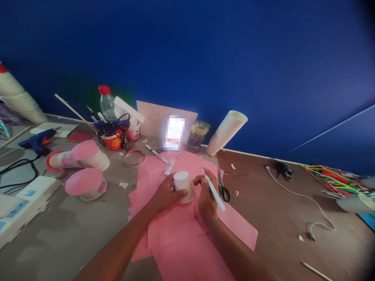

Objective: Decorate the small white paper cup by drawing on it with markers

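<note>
In the head view, the left hand [168,194] has its fingers closed around one paper cup [183,188], held base up over the middle of the bench [281,242]. The right hand [208,199] pinches one white marker [215,193], its upper end angled toward the bench's back edge — marker and cup stand apart. Below both hands lie overlapping pink sheets [181,249]; I cannot count them surely. One pair of scissors [223,191] lies just right of the right hand, and one capped pen [156,153] sits beyond the cup, near one tape ring [134,159].

Along the back edge stand one jar [197,137], one red-capped bottle [107,103] and two cup stacks — a leaning stack [227,132] right of the jar, a taller stack [22,97] at the back left corner. Toward the left edge are two pink discs [84,181] set against cups, one blue glue gun [36,142] and one power strip [29,195]. Near the right edge lie one white cable [304,195] and a bundle of coloured sticks [336,179], too tangled to count.
</note>
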The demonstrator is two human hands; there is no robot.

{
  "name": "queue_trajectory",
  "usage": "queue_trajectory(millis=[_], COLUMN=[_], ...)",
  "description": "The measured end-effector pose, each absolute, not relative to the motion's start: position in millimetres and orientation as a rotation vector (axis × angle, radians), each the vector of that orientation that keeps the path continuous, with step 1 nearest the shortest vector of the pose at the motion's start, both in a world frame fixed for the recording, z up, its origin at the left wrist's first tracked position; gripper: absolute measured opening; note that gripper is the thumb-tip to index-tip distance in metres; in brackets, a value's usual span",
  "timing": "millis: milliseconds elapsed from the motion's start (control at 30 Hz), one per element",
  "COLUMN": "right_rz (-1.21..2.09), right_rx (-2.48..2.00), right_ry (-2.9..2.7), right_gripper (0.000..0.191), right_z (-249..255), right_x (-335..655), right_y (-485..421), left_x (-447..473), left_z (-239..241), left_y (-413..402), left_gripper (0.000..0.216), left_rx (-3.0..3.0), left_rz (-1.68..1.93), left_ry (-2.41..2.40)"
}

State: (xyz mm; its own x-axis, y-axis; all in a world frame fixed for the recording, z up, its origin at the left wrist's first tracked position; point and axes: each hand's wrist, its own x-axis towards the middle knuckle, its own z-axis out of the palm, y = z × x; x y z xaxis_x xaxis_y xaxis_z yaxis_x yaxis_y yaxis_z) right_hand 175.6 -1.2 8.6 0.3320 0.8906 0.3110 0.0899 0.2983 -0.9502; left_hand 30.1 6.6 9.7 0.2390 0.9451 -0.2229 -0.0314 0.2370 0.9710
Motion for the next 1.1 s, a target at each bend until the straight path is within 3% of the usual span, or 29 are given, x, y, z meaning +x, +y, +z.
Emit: queue_trajectory(millis=[300, 500, 1100], right_rz=[0.777, 0.747, 0.612], right_rx=[-1.205, -1.15, -1.097], right_ry=[-1.105, -1.115, -1.246], right_gripper=[0.032, 0.029, 0.026], right_z=[-0.5, 0.8, -0.4], right_x=[175.0, 172.2, 169.1], right_y=[0.3, -3.1, -14.4], left_x=[28.2, 26.7, 35.1], left_z=[-2.4, 4.9, 7.7], left_y=[10.1, 9.4, 3.3], left_gripper=[0.093, 0.059, 0.05], left_rx=[0.995, 1.131, 1.155], left_rz=[0.998, 0.942, 0.909], left_ry=[1.107, 1.03, 1.076])
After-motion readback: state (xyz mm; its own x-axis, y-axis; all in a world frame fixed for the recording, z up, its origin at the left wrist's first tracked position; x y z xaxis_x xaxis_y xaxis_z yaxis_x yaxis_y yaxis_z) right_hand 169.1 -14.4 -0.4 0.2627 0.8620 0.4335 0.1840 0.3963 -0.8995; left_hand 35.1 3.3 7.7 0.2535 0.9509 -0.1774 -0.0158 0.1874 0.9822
